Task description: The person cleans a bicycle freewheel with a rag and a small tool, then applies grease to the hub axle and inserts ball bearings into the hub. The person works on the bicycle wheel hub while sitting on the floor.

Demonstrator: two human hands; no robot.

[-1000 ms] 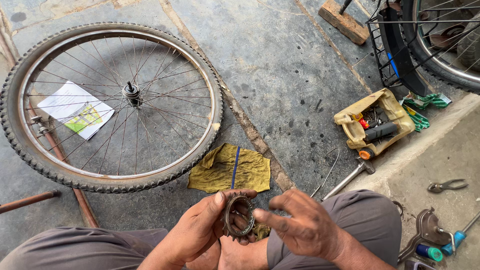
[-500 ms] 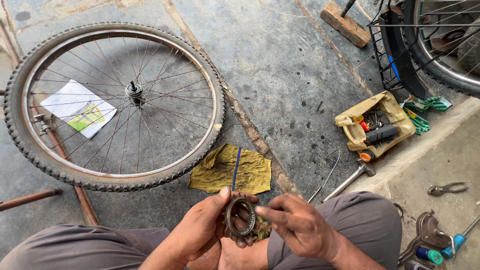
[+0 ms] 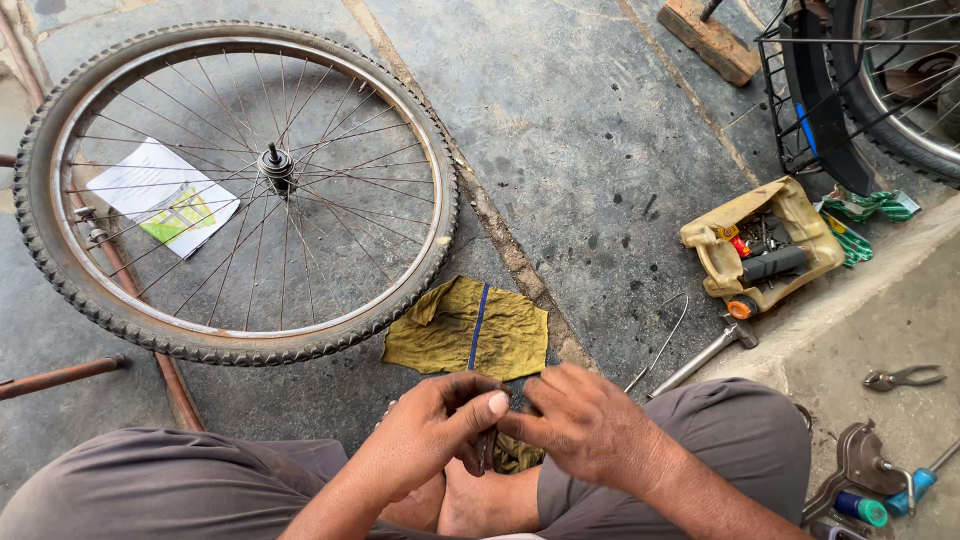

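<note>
My left hand (image 3: 430,432) and my right hand (image 3: 585,425) meet in front of my knees, fingers closed around a small dark metal ring part (image 3: 487,447) that is now mostly hidden between them. Just beyond the hands lies a yellow rag (image 3: 465,330) with a thin blue rod (image 3: 478,325) resting on it. A bicycle wheel (image 3: 235,185) with tyre and spokes lies flat on the concrete at the left, its hub (image 3: 275,165) pointing up.
A cut yellow container (image 3: 760,250) with small parts sits at the right, a hammer (image 3: 710,350) beside it. Pliers (image 3: 905,377) and other tools lie on the raised step. A bicycle's rear wheel and rack (image 3: 840,90), a wood block (image 3: 710,40) and paper (image 3: 165,195) are nearby.
My hands have closed together over the ring part; it faced the camera before and is now turned edge-on and mostly hidden by my fingers.
</note>
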